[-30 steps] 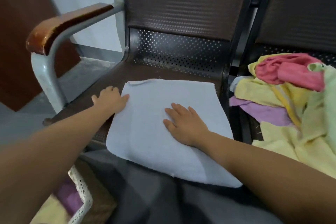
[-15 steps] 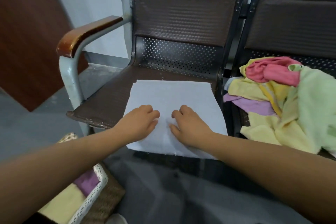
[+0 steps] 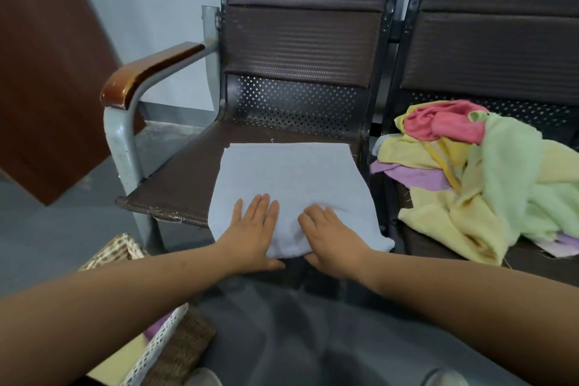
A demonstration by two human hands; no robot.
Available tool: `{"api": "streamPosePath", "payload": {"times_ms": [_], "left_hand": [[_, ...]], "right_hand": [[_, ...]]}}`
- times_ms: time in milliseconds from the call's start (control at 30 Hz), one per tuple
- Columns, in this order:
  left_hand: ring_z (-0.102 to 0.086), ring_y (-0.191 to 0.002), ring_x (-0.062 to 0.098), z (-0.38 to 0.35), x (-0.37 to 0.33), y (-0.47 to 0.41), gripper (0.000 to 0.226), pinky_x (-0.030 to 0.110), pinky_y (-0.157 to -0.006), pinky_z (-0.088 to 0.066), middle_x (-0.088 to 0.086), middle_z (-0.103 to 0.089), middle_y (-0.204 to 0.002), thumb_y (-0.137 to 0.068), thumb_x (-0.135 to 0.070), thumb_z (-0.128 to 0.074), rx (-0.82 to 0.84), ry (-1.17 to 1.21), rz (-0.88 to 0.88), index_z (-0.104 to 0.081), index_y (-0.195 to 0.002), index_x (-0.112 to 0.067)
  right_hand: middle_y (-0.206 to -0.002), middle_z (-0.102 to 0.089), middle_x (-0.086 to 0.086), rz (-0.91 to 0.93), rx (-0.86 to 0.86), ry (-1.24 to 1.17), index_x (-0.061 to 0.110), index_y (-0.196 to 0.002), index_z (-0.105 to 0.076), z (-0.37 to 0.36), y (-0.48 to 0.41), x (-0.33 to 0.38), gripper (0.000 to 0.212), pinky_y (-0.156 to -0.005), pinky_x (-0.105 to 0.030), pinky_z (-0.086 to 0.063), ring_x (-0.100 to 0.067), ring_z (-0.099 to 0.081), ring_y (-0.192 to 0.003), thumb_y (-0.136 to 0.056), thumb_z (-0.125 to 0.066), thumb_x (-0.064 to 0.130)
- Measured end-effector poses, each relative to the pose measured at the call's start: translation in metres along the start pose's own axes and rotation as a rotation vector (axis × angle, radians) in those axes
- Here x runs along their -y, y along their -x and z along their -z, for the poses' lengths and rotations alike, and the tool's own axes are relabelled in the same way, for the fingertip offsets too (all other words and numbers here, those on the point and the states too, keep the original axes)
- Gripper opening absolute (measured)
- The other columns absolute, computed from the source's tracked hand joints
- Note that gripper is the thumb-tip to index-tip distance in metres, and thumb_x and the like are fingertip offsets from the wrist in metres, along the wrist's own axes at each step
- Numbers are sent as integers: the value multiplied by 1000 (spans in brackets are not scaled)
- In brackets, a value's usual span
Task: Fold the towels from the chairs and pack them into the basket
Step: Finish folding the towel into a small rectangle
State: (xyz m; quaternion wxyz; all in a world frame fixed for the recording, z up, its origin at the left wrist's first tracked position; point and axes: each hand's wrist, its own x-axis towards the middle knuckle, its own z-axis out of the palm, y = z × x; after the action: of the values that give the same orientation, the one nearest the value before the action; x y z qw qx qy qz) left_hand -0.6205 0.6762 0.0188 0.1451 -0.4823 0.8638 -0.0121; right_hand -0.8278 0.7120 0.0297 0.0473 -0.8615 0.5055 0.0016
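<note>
- The pale blue towel (image 3: pixel 291 178) is seen spread flat on the seat of the left chair (image 3: pixel 175 191), its near edge hanging just over the seat's front
- The left hand (image 3: pixel 253 229) is laid flat on the near part of the towel, fingers straight and close together, thumb down at the hanging edge
- The right hand (image 3: pixel 329 235) is set just beside it on the same towel, fingers bent, with a small ridge of cloth raised at the fingertips; whether cloth is pinched there cannot be told
- The step in hand is judged to be the smoothing of this towel before its first fold, or the taking up of its near edge for that fold
- For the next move, the near edge would need to be gripped at both corners, so the hands would have to be moved apart, and the edge carried to meet the far edge squarely
- A heap of unfolded towels (image 3: pixel 470 185), yellow, green, pink and purple, is left on the right chair (image 3: pixel 488 50), so the task is judged far from done
- The basket (image 3: pixel 156 338) is seen low at the left, near the chair, with yellow and purple cloth already in it
</note>
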Motion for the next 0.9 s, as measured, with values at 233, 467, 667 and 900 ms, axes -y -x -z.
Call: {"api": "streamPosePath", "payload": {"times_ms": [233,467,667,900], "left_hand": [[-61,-115,34,-6,-2,3,89,61,-94,-49,18,-61,-130,-71,-56,-51,-393,5,-144,-50,-137,3],[-57,-75,31,27,5,0,43,40,-59,-47,6,-58,-93,-75,-32,-40,-510,157,-121,-57,-107,-8],[-60,-93,34,51,18,2,68,45,-70,-53,11,-59,-111,-76,-55,-46,-547,287,31,-54,-120,-4],[-58,-96,30,76,-1,0,16,35,-68,-37,6,-57,-106,-90,-17,-54,-367,243,156,-47,-103,-12]], "right_hand": [[-93,-54,-6,-180,-270,-344,13,-85,-51,20,-2,-6,9,-78,-29,-38,-23,-52,-83,-93,-51,16],[-83,-55,-2,-262,-292,-521,13,-79,-52,44,-18,-8,19,-71,-33,-42,-19,-52,-79,-97,-48,19],[-66,-54,-4,-281,-360,-594,7,-66,-48,71,-26,1,32,-60,-38,-38,-21,-51,-66,-94,-53,22],[-71,-56,-1,-203,-321,-499,11,-70,-54,83,-20,7,29,-65,-36,-40,-19,-52,-70,-96,-53,21]]}}
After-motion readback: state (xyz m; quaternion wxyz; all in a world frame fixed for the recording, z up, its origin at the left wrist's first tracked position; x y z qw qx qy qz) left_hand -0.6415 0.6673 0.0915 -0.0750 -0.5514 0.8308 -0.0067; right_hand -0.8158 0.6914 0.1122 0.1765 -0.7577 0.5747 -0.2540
